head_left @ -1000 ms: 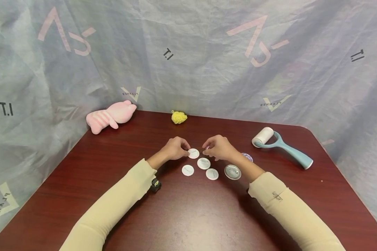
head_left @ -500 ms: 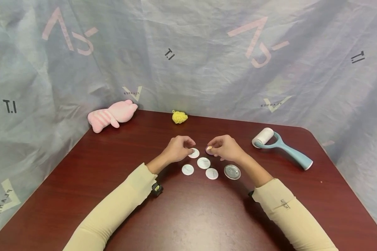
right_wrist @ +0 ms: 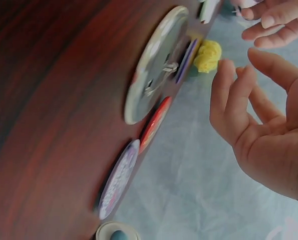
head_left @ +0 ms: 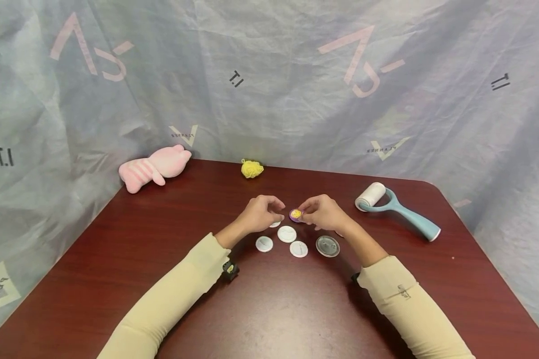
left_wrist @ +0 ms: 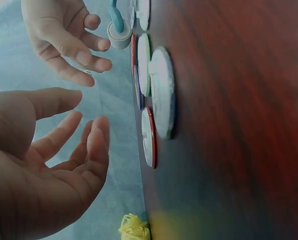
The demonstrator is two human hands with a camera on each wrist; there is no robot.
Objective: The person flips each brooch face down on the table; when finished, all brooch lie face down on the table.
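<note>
Several round pin-back badges lie on the dark red table. My left hand (head_left: 260,213) hovers over a badge mostly hidden beneath it, thumb and fingers apart and holding nothing. Beside my right hand (head_left: 324,213) lies a purple badge (head_left: 296,215) with a yellow figure, face up. In the right wrist view the fingers of this hand (right_wrist: 261,107) are loosely bent around air, apart from the purple badge (right_wrist: 187,61). White-backed badges (head_left: 287,234) (head_left: 264,244) (head_left: 298,249) lie pin side up nearer me. A larger silver-backed badge (head_left: 327,246) is right of them.
A lint roller (head_left: 400,208) with a blue handle lies at the right. At the back are a yellow scrunched ball (head_left: 251,169) and a pink plush toy (head_left: 154,168). Red (right_wrist: 156,122) and purple-patterned (right_wrist: 118,180) badges show in the right wrist view. Grey cloth (head_left: 269,99) hangs behind.
The purple badge, earlier tilted up in the fingers of my right hand, now lies flat, and those fingers are off it. My left hand has shifted slightly right over the white-backed badge.
</note>
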